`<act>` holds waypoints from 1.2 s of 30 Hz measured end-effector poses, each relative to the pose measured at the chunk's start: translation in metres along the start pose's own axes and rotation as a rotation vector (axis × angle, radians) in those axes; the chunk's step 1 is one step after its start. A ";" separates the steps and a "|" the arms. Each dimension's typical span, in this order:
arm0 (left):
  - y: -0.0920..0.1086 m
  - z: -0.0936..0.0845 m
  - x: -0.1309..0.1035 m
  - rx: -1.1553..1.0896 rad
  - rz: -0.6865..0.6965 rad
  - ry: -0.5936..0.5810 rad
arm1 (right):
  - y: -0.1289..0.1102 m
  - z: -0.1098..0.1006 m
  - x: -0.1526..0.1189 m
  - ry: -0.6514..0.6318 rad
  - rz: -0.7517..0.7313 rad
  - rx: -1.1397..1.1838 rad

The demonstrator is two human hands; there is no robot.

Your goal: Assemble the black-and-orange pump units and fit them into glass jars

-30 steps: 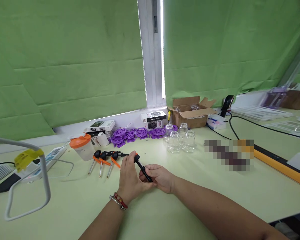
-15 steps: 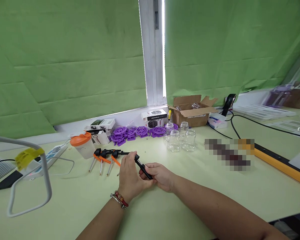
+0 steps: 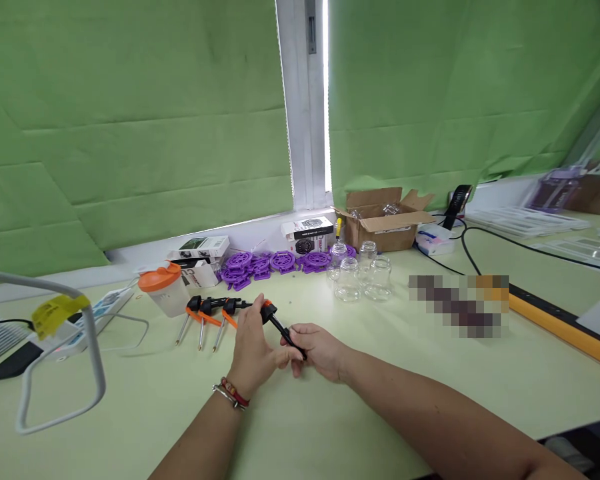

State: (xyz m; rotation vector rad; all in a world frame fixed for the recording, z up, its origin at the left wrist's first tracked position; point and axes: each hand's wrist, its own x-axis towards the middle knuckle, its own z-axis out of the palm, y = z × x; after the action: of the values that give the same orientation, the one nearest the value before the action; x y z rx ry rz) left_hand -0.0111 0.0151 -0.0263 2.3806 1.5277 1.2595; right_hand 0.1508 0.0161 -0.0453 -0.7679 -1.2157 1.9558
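Observation:
Between my hands slants a slim black rod with a wider black-and-orange head (image 3: 281, 328). I cannot make out what kind of tool it is. My left hand (image 3: 251, 347) is closed round its upper end, the thumb reaching toward the lower end. My right hand (image 3: 320, 350) pinches the lower end, with the fingertips partly hidden. Just left of my left hand, several similar black-and-orange tools (image 3: 207, 308) lie in a row, their silver rods with brass-coloured tips pointing toward me.
Behind stand clear glass jars (image 3: 347, 280), purple plastic discs (image 3: 239, 263), small printed boxes (image 3: 307, 233) and an open cardboard box (image 3: 387, 223). An orange-lidded cup (image 3: 161, 283), a power strip (image 3: 107, 307) and a grey wire frame (image 3: 97, 367) are at left; a yellow-black bar (image 3: 563, 327) is at right.
My left hand has shifted slightly left and up along the rod, and orange now shows at its head. More of the thin black shaft is visible between my hands.

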 end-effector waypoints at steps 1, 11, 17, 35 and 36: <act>-0.002 -0.001 0.000 -0.026 -0.023 0.018 | 0.001 -0.001 0.000 -0.019 -0.007 -0.020; -0.008 -0.013 0.004 -0.163 -0.072 0.027 | -0.004 -0.001 -0.006 -0.051 0.022 0.012; 0.000 -0.023 0.005 -0.238 -0.007 -0.128 | -0.004 -0.009 -0.005 -0.067 0.002 -0.033; 0.014 -0.026 0.004 -0.226 -0.018 -0.196 | -0.023 -0.014 -0.009 -0.057 -0.104 -0.166; 0.014 -0.025 0.004 -0.227 -0.028 -0.194 | -0.023 -0.013 -0.009 -0.031 -0.113 -0.197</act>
State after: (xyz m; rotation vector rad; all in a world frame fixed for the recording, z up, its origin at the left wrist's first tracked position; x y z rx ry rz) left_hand -0.0162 0.0019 -0.0011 2.2531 1.2849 1.0936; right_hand 0.1720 0.0227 -0.0287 -0.7512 -1.4542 1.7813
